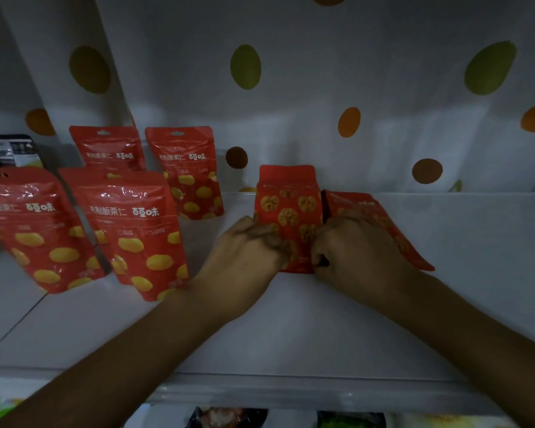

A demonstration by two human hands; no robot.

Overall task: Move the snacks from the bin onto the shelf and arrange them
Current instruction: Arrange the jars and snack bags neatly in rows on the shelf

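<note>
The left hand [244, 251] is curled around the left side of a red walnut bag [288, 211] that stands upright on the white shelf [291, 319]. The right hand [352, 245] holds the right side of the same bag, and it also lies over a second walnut bag [393, 223] that leans just to the right. To the left, four red bags with yellow nuts [142, 230] stand in two rows. A dotted curtain [322, 72] hangs at the far side.
</note>
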